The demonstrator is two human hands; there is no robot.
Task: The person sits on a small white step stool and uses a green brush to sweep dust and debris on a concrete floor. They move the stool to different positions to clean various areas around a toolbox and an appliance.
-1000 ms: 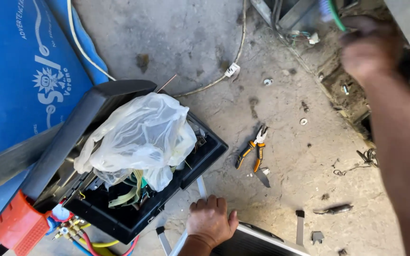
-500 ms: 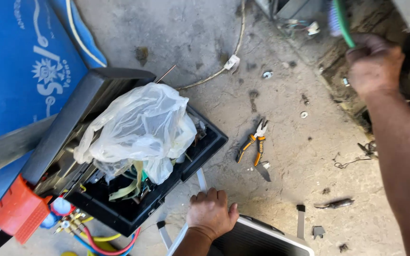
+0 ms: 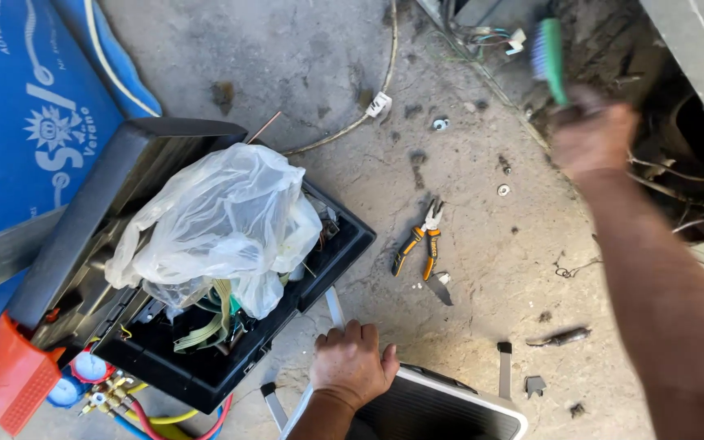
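1. Your right hand (image 3: pixel 592 134) is gripping a green-handled brush (image 3: pixel 549 55), raised upper right by the dirt-caked opening.
2. Motion is blurring its bristles.
3. Your left hand (image 3: pixel 354 364) is resting flat on the white-rimmed panel (image 3: pixel 466 399), partly cut off below.

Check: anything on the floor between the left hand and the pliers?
Head view: between the left hand and the pliers lies mostly bare concrete; only a small dark scrap sits just below the pliers' handles.
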